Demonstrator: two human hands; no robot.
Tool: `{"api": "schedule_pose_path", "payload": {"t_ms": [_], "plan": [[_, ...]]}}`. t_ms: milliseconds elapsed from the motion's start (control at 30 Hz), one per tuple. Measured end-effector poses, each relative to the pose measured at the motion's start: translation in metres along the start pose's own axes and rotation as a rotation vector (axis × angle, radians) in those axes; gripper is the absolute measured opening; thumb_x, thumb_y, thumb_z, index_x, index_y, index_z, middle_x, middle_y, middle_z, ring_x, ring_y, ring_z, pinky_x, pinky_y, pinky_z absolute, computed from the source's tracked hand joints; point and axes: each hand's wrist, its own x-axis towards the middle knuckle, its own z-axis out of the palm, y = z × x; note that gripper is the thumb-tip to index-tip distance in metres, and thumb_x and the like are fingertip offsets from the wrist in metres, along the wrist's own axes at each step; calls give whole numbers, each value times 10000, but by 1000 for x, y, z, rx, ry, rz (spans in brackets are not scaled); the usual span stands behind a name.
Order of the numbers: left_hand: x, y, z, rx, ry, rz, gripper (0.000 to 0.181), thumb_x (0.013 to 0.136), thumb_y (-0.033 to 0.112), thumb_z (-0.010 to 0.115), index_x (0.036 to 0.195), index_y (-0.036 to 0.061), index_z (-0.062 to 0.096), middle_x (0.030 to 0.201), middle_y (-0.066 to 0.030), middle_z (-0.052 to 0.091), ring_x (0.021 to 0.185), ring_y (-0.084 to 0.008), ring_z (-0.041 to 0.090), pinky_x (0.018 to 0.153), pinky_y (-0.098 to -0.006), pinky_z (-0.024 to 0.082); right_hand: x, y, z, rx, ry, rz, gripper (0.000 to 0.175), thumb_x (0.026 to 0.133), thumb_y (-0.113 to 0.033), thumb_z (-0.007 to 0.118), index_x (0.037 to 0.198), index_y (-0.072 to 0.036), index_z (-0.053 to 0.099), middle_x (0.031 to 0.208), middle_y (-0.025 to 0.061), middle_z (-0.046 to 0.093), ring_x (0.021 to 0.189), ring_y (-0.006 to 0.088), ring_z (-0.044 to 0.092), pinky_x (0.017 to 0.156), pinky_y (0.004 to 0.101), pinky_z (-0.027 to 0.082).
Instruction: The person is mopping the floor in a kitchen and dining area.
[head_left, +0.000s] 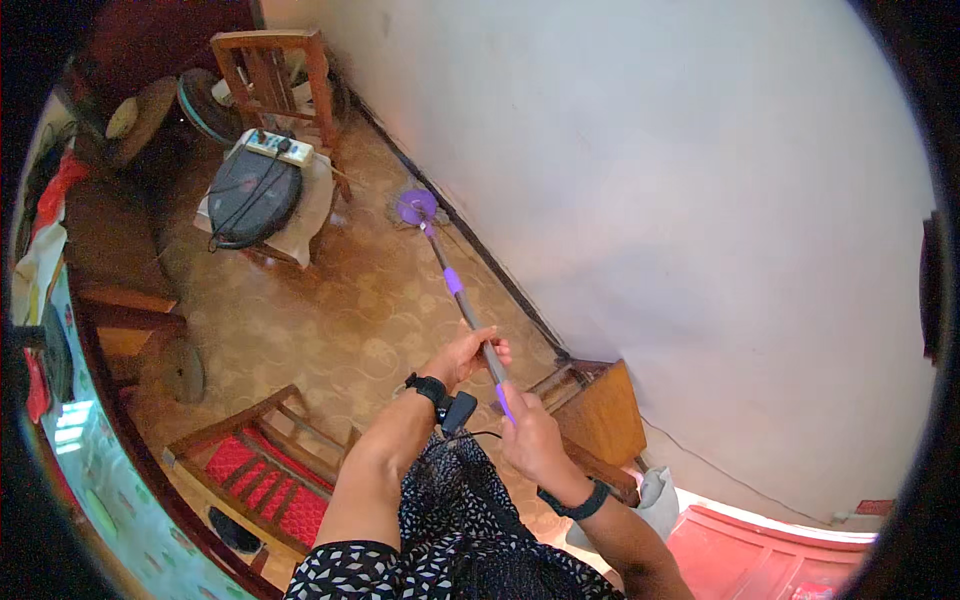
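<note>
A mop (417, 208) with a round purple head and a grey pole slants up and away from me, its head down on the patterned floor beside the dark skirting along the wall. My left hand (472, 352) grips the middle of the pole, the thumb lying over it. Nearer my body, my right hand (531, 435) is closed around the pole's purple upper grip. Each wrist wears a black band, and a small black device sits by the left one. The mop's fringe shows only faintly around the purple disc.
Ahead left, a wooden chair (322, 90) bears a dark rounded object (255, 199) and a power strip (279, 148) with cords. A wooden seat with red padding (255, 480) stands at lower left. A wooden cabinet (600, 420) is by the wall on the right, near a red door (757, 555).
</note>
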Motion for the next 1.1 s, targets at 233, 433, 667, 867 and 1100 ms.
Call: {"api": "schedule_pose_path", "payload": {"t_ms": [233,433,667,867,1100], "plan": [[5,-76,1,290,-109,-133,312,923,316,472,954,6,494,845,-148,590,739,-262,620,602,-404,573,-67,34,-23,19,-92,43,563,786,-64,533,1330,-85,390,817,253,566,767,415,575,642,492,460],[-37,-134,51,482,-192,-256,480,913,464,459,1006,-4,515,902,-127,615,712,-242,634,607,-353,576,-151,63,-37,71,-14,78,533,782,-83,555,1301,-78,437,798,284,575,740,427,590,652,472,463],[-86,-204,95,687,-202,-375,504,908,450,480,1046,-31,540,868,-140,620,675,-232,626,621,-343,564,-250,71,-50,219,-106,327,514,798,-81,557,1294,-44,425,841,304,580,808,448,589,710,449,467],[-42,-328,55,235,-165,-365,316,929,258,504,1060,-24,559,954,-110,642,845,-231,620,756,-345,522,-343,85,-47,159,-60,186,514,777,-92,584,1266,7,457,942,278,611,913,355,618,805,361,461],[-72,-345,70,111,-60,-421,203,856,15,545,1039,-73,529,998,-145,609,918,-235,614,800,-347,537,-388,86,-83,431,-198,558,500,754,-110,594,1227,31,511,820,115,609,712,180,584,669,293,464]]}}
